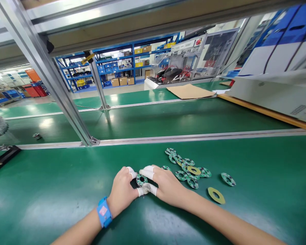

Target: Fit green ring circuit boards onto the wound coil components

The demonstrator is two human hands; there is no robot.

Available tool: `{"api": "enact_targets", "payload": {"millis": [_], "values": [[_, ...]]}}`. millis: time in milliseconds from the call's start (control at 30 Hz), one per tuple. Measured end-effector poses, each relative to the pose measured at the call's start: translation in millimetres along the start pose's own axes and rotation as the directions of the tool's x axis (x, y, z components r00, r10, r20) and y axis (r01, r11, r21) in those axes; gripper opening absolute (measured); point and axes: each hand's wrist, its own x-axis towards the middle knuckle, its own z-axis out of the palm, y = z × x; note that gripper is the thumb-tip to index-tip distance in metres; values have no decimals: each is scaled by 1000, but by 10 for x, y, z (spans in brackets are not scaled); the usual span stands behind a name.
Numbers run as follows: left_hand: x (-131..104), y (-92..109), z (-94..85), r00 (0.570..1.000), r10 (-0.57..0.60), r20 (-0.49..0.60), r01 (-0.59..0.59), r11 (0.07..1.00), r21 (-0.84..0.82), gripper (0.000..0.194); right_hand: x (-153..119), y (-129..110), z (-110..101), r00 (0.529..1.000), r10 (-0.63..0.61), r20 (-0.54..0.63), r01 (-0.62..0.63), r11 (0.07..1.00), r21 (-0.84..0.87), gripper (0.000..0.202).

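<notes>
Between the white-covered fingertips of both hands is a small ring-shaped circuit board [138,180], green with a dark round hole. My left hand [123,186], with a blue strap [104,211] at its wrist, pinches the board from the left. On the other side my right hand [165,183] grips it, thumb below and fingers above. Just right of that hand lies a loose pile of similar ring boards [181,175], with a yellow ring [194,170] on top. One more ring board [228,179] and a yellow ring [216,195] lie apart, farther right.
A metal upright [53,81] rises from the aluminium rail [194,137] behind the green work surface [53,190]. Beyond the rail, a grey metal case [273,97] stands at right and a cardboard sheet [190,91] lies farther back. A black-edged stand [7,157] sits at left.
</notes>
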Motion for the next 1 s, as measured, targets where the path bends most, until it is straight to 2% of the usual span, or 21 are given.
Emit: {"api": "enact_targets", "payload": {"millis": [267,667,1000], "values": [[-10,-21,12,1000,4,-15,-4,1000,-30,31,-6,83,59,995,-78,-69,79,997,16,31],[-13,-23,36,998,32,-50,-32,999,-13,29,22,26,28,999,-29,-19,25,982,-188,18],[-16,-26,39,997,36,-61,-37,999,-10,29,0,86,142,993,-69,-98,58,992,-112,22]]}}
